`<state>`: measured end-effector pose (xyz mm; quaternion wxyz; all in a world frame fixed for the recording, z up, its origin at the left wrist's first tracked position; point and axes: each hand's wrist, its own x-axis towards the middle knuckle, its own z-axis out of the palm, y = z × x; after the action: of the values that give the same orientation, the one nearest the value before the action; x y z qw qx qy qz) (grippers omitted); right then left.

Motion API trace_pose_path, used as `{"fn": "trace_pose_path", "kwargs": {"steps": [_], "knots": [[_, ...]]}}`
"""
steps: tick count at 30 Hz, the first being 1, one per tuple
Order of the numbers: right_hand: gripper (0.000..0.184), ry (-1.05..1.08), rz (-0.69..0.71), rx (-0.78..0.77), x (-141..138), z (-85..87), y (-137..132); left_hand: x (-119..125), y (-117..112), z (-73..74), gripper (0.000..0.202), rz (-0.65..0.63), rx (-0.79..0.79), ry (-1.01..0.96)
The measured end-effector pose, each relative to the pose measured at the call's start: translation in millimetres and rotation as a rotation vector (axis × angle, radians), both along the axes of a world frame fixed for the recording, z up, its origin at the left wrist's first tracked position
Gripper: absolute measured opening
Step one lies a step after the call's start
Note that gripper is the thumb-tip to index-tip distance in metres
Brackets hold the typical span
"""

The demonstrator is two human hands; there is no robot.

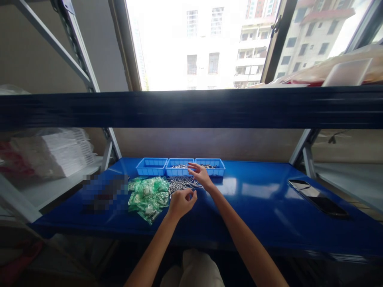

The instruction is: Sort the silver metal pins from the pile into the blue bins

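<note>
A heap of small metal pins [182,183] lies on the blue table [257,199], just in front of three blue trays. My right hand [200,174] reaches over the far edge of the heap toward the middle tray [179,167], its fingers spread. My left hand [181,202] hovers near the front of the heap with its fingers curled in a pinch; what it holds is too small to make out. A pile of small green plastic bags [148,197] sits to the left of my left hand.
The left tray [151,166] looks bare, and the right tray [213,167] holds some pins. A black phone [317,197] lies at the table's right. A dark blue shelf beam [191,108] crosses above. White packages [56,153] sit on a side shelf.
</note>
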<state>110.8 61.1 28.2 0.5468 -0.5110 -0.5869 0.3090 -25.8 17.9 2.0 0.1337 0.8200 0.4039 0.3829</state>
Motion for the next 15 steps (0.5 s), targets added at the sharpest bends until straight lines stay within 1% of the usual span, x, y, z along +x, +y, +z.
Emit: {"fn": "trace_pose_path", "kwargs": {"steps": [3,4,5,7,9,15], "knots": [[0.016,-0.335,-0.213,-0.011,3.7,-7.9,-2.8,-3.5,3.5,-0.4,0.039,0.084,0.0,-0.1],[0.015,-0.413,-0.268,-0.029,4.2,-10.9,-3.8,-4.7,4.9,-0.5,0.039,0.12,-0.01,-0.15],[0.018,-0.469,-0.296,-0.058,4.2,-13.9,-4.8,-5.9,6.2,-0.6,0.04,0.153,-0.022,-0.202],[0.026,-0.517,-0.306,-0.117,2.8,-18.9,-6.2,-7.3,8.3,-0.8,0.04,0.2,-0.044,-0.288],[0.029,-0.524,-0.299,-0.15,0.5,-22.3,-7.1,-7.5,9.7,-1.1,0.04,0.22,-0.046,-0.327],[0.019,-0.549,-0.271,-0.152,-1.3,-25.9,-9.3,-8.0,12.1,-2.8,0.039,0.244,-0.013,-0.281]]}}
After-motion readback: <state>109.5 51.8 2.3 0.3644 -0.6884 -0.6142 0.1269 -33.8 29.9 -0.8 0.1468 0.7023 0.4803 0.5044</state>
